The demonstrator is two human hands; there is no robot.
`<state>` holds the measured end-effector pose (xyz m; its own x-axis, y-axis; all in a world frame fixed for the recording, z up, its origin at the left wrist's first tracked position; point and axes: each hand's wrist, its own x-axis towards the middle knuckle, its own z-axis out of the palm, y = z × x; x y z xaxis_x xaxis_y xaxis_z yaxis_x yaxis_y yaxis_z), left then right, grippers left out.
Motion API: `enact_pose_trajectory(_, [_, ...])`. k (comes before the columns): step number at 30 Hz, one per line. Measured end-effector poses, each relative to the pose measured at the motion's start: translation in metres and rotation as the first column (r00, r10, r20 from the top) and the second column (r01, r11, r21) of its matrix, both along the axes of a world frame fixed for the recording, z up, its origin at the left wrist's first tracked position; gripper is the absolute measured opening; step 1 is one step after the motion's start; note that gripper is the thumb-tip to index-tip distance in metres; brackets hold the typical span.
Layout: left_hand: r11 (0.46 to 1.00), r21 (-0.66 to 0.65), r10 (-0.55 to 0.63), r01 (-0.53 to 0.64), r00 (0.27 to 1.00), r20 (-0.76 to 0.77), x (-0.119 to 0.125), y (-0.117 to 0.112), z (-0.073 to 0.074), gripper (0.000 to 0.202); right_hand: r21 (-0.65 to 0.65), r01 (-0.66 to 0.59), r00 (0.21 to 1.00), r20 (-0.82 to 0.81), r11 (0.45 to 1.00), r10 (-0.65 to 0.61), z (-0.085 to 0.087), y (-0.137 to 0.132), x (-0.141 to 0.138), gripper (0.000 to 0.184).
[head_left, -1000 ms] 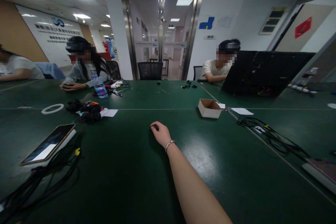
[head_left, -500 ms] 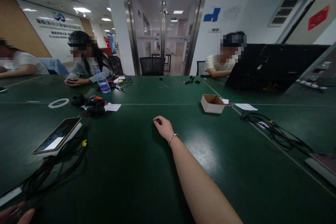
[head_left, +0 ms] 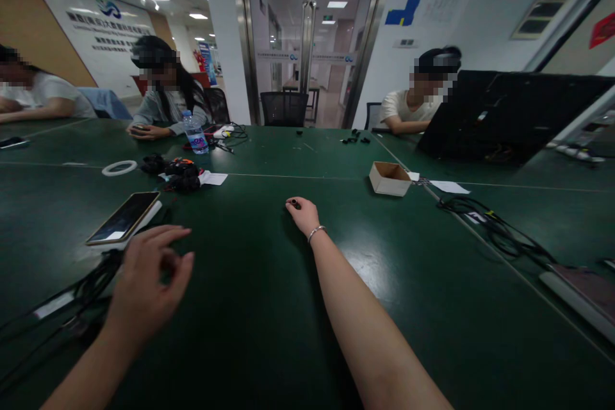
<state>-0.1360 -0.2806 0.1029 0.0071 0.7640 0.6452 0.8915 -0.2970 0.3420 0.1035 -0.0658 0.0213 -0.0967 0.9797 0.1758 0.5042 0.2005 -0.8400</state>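
Right hand [head_left: 304,215]: pinching dark piece [head_left: 295,204] between thumb and fingers, short of far edge of desk [head_left: 235,327]. Piece's long axis: cannot tell, mostly covered. Left hand [head_left: 147,278]: fingers parted, nothing seen held; piece lies ahead and rightward, well apart.

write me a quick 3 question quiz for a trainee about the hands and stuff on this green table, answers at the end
1. True or false: the right hand holds a small dark object.
2. Which lies to the right of that hand in this view?
a) water bottle
b) open box
c) white ring
3. What, if anything, can be seen held in the left hand?

Key: 1. True. 2. b. 3. Nothing visible.
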Motion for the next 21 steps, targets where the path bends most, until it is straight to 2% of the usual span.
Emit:
enact_pose_trajectory(2, [0.981,-0.142,-0.135,0.135,0.991,0.009,0.024,0.03,-0.005,0.033,-0.018,0.029,0.999,-0.021,0.999,-0.03,-0.003,0.002,0.0,0.017])
enact_pose_trajectory(4, [0.908,-0.291,-0.298,0.3,0.953,0.053,0.051,0.06,-0.011,0.033,-0.003,0.049,0.999,-0.015,0.999,-0.049,-0.007,0.003,0.0,0.018])
enact_pose_trajectory(5, [0.881,-0.319,-0.344,0.349,0.936,0.075,0.064,0.076,-0.015,0.034,0.014,0.051,0.999,-0.003,0.999,-0.051,-0.008,0.004,0.0,0.018])
enact_pose_trajectory(7, [0.867,-0.3,-0.372,0.398,0.918,0.14,0.087,0.108,-0.023,0.035,0.043,0.043,0.999,0.012,0.998,-0.044,-0.01,0.004,0.0,0.018])
enact_pose_trajectory(11, [0.889,-0.254,-0.3,0.382,0.903,0.306,0.122,0.177,-0.04,0.039,0.06,0.032,0.999,0.029,0.998,-0.034,-0.009,0.007,0.001,0.018])
enact_pose_trajectory(13, [0.864,-0.281,-0.313,0.418,0.883,0.351,0.133,0.204,-0.049,0.033,0.06,0.038,0.996,0.077,0.998,-0.042,-0.007,0.01,0.002,0.019])
enact_pose_trajectory(16, [0.839,-0.276,-0.325,0.47,0.838,0.437,0.143,0.224,-0.064,0.021,0.05,0.078,0.994,0.073,0.996,-0.082,-0.007,0.014,0.005,0.022])
enact_pose_trajectory(21, [0.822,-0.177,-0.352,0.541,0.727,0.59,0.138,0.222,-0.085,0.025,0.046,0.066,0.998,-0.02,0.997,-0.065,-0.013,0.019,0.007,0.02])
